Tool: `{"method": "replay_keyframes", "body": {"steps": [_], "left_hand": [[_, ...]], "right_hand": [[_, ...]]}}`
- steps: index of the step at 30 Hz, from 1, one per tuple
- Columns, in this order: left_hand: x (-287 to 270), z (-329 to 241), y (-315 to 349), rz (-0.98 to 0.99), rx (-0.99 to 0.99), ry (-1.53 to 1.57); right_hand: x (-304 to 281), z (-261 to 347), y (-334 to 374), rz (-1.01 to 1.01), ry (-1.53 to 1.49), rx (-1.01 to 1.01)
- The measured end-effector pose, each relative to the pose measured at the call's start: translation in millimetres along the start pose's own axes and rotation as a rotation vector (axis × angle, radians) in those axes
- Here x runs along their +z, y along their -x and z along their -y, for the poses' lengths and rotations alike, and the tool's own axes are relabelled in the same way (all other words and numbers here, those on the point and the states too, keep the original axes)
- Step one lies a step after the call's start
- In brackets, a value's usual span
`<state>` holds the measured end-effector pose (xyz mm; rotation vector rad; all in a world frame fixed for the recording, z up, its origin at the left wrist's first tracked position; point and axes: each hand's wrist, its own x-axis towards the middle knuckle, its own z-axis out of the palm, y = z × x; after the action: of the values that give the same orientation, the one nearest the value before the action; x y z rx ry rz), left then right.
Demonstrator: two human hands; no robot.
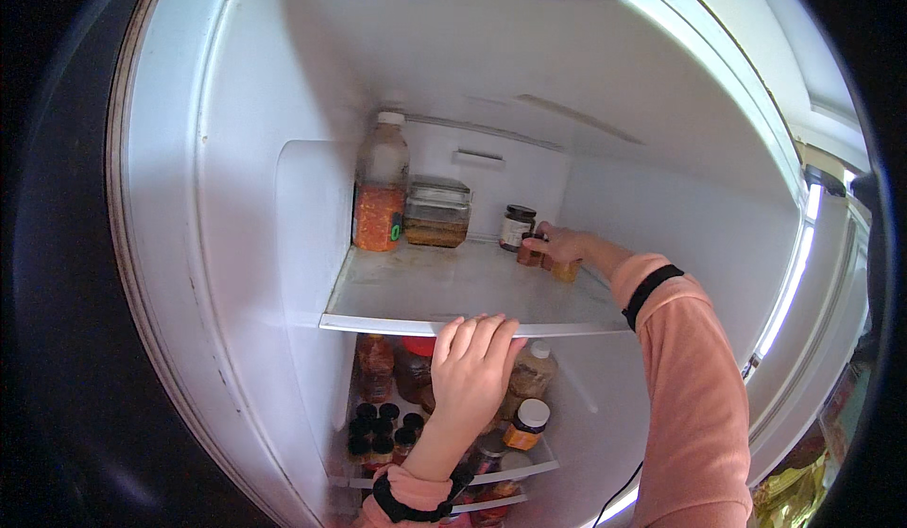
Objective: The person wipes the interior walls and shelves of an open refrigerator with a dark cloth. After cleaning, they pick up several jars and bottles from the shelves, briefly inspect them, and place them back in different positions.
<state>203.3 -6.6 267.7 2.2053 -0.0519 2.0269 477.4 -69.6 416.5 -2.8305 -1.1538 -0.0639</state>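
Note:
Inside a refrigerator, my right hand (pixel 565 245) reaches to the right side of the upper shelf (pixel 453 287). Its fingers close around a small reddish-brown jar (pixel 529 256), partly hidden by them. Right beneath this hand stands a small yellow jar (pixel 566 271). Just behind is a dark-lidded jar with a white label (pixel 516 230). My left hand (pixel 472 363) grips the white front edge of that shelf, fingers curled over the top and thumb lower down.
At the shelf's back left stand a tall white-capped bottle of orange-red contents (pixel 381 197) and a clear container (pixel 437 214) of brown contents. The lower shelf holds several black-capped small bottles (pixel 381 426) and a white-lidded jar (pixel 527 424). The open door (pixel 822 282) is at right.

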Motion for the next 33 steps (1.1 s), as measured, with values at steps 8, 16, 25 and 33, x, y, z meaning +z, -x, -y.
{"method": "replay_keyframes", "body": {"steps": [8,16,25,33], "left_hand": [[2,-3,1,0.019,-0.028,-0.006],[3,-4,0,0.025,-0.028,-0.015],[-1,-1,-1,0.069,-0.017,-0.002],[-25,18,14,-0.074,-0.021,0.481]], "right_hand": [[-8,-4,-2,0.170,-0.123,-0.177],[8,-13,-25,0.016,-0.019,-0.181],[-11,23,51,-0.041,-0.242,-0.064],[-3,67,214,-0.516,-0.771,-0.394]]}}
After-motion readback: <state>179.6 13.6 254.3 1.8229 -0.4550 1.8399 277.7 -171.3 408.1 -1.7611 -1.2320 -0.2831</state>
